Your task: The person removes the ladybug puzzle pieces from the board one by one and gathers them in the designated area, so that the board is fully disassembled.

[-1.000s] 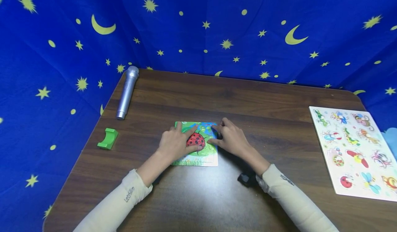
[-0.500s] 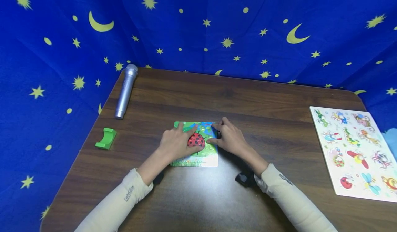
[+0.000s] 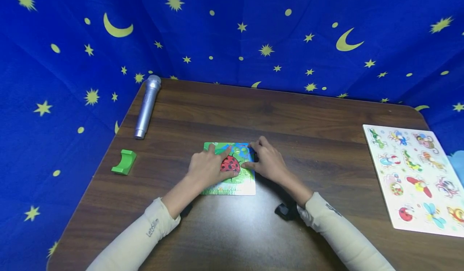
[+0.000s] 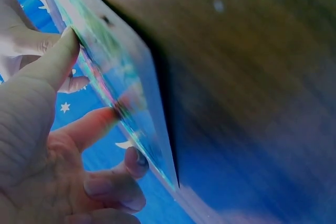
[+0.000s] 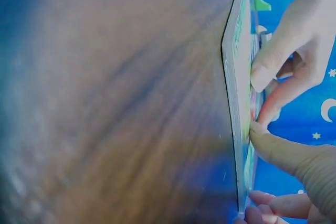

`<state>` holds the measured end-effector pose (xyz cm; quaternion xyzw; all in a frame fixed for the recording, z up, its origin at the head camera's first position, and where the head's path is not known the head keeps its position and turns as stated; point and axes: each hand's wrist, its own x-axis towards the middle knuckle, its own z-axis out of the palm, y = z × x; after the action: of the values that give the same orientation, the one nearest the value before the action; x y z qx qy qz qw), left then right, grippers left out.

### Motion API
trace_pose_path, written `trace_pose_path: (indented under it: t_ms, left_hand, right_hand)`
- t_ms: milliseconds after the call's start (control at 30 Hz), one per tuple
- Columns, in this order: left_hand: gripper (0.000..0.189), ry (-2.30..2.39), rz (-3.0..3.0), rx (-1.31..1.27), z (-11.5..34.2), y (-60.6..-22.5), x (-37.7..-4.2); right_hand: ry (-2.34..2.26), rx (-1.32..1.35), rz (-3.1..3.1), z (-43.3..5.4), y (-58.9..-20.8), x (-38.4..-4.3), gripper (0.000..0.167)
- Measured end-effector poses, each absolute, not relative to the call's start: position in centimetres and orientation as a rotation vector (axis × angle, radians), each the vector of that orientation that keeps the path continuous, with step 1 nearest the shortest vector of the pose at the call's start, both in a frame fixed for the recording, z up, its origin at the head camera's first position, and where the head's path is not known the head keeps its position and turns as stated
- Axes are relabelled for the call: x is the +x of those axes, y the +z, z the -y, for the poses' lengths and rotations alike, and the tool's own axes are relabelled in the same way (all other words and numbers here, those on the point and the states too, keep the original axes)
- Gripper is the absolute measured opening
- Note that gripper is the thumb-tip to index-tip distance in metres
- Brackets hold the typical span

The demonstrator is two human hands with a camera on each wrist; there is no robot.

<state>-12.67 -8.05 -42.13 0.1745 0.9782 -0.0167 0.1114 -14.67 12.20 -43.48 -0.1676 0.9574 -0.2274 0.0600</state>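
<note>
A small square ladybug jigsaw puzzle (image 3: 244, 187) lies flat on the table, with a red spotted ladybug on green leaves. My left hand (image 3: 204, 168) rests on its left half, thumb and forefinger spread and touching the ladybug picture. From the right, my right hand (image 3: 270, 162) sets its thumb on the puzzle beside the ladybug, the other fingers bent at the upper right corner. In the left wrist view, the left fingertips (image 4: 68, 38) press on the picture face. The right wrist view shows the right thumb (image 5: 278, 148) on the puzzle's face, close to the left hand's fingertips.
On the brown table (image 3: 232, 114), a silver toy microphone (image 3: 146, 108) lies at the back left, with a green arched block (image 3: 124, 162) in front of it. A white insect puzzle board (image 3: 409, 174) lies at the right. A starry blue curtain (image 3: 217, 33) hangs behind.
The camera view has shifted slightly. Both hands stay at nearly the same places on the puzzle, with only small finger movements.
</note>
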Motion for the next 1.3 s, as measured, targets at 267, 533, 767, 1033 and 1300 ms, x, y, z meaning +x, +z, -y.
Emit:
trace_pose_path:
  t_ms: [267, 533, 767, 1033, 1300]
  left_hand:
    - [0.087, -0.055, -2.874, 0.502, 8.0, -42.1, -12.6]
    - [0.087, -0.048, -2.884, 0.515, 8.0, -42.3, -12.5]
    - [0.088, -0.083, -2.897, 0.537, 8.0, -42.2, -12.5]
    - [0.088, -0.09, -2.893, 0.533, 7.9, -42.2, -12.5]
    - [0.09, -0.046, -2.91, 0.53, 7.9, -42.5, -12.5]
  right_hand:
    - [-0.717, -0.537, -3.0, -12.1, -43.7, -13.9, 0.072]
    - [-0.725, -0.486, -2.946, -12.1, -43.9, -14.1, 0.068]
    - [-0.716, -0.537, -2.941, -12.4, -44.0, -14.7, 0.068]
    - [-0.805, -0.603, -3.001, -13.7, -43.7, -14.6, 0.063]
    - [-0.747, -0.598, -3.055, -16.2, -42.6, -14.4, 0.063]
